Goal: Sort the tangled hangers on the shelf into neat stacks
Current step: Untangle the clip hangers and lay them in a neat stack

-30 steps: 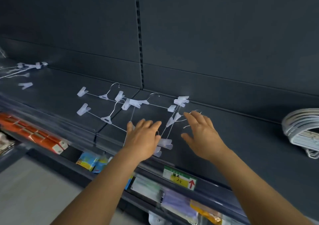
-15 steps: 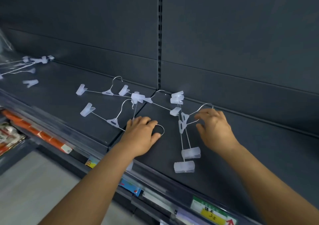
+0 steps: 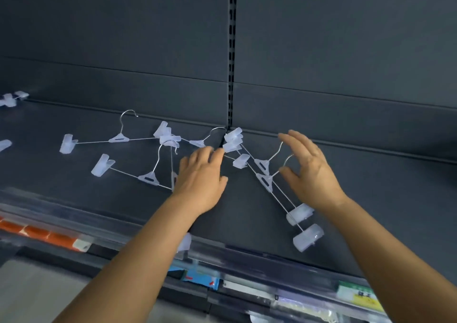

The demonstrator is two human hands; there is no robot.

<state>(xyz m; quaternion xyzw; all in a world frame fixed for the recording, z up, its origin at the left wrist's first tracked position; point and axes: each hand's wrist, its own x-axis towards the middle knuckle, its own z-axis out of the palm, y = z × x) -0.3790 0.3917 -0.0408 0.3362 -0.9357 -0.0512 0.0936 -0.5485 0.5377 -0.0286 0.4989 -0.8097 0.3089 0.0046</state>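
Head view is showing your two bare hands reaching over a dark shelf (image 3: 74,174) strewn with wire clip hangers. Your left hand (image 3: 200,174) is lying palm down on the shelf with its fingers straight and loosely together, its fingertips just beside a cluster of clear clips (image 3: 232,139) near the slotted upright (image 3: 232,50) of the back wall; part of one hanger is disappearing under this hand. Your right hand (image 3: 309,171) is hovering wide, fingers spread and thumb apart, gripping nothing, just over the hooks of two overlapping hangers (image 3: 264,181) that are lying diagonally, their lower clips (image 3: 308,237) pointing toward the shelf's front edge. Two more hangers are lying to the left: one (image 3: 118,138) near the back wall, another (image 3: 148,178) nearer the front. More clips (image 3: 10,98) are sitting at the far left edge.
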